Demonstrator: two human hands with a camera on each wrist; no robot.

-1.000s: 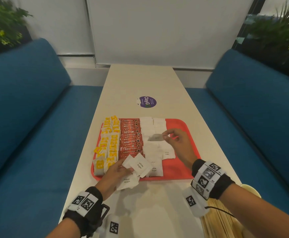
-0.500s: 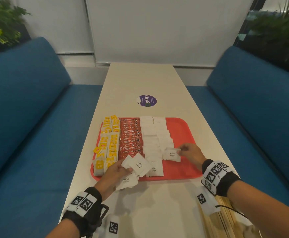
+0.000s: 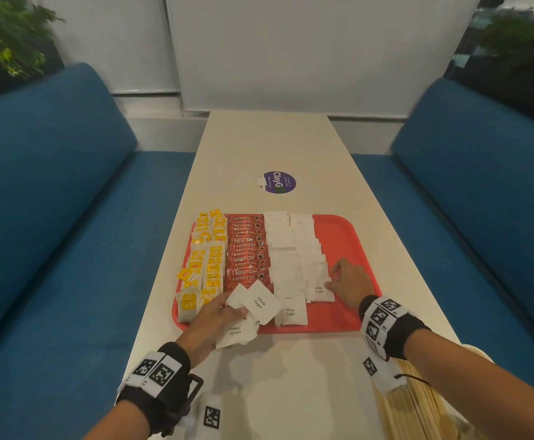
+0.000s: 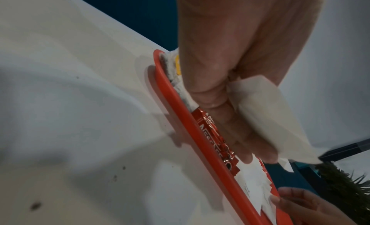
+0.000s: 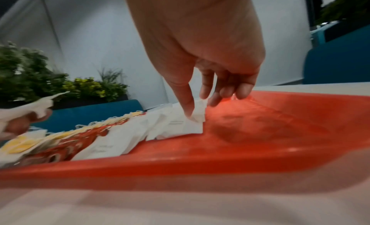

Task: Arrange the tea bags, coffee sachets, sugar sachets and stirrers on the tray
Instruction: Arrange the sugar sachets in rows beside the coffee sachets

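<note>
Sugar sachets (image 3: 294, 249) are lying in two overlapping columns down the middle of the red tray (image 3: 354, 315), right of the coffee sachets (image 3: 246, 249) and the yellow tea bags (image 3: 207, 258). Tray is sitting on the pale worktop (image 3: 291, 376).

Right hand (image 3: 348, 282) is working at the near end of the right sugar column; thumb and fingers (image 5: 188, 101) are pinching the edge of the newest sachet (image 3: 319, 290) and seating it against its neighbours. Left hand (image 3: 211, 315) is gripping a small fan of spare sugar sachets (image 3: 259, 301) over the tray's near rim, with one or two more lying under it across the rim (image 3: 237, 333).

Step in hand, by my reading: squaring the last-laid sachet. Doing it well is likely meaning a light press, sliding it so the overlap is matching the row above, and releasing flat so the paper is not springing up. Dragging too hard is risking shifting the column.

Wooden stirrers (image 3: 418, 404) are waiting on the worktop near the right forearm, not yet on the tray.
</note>
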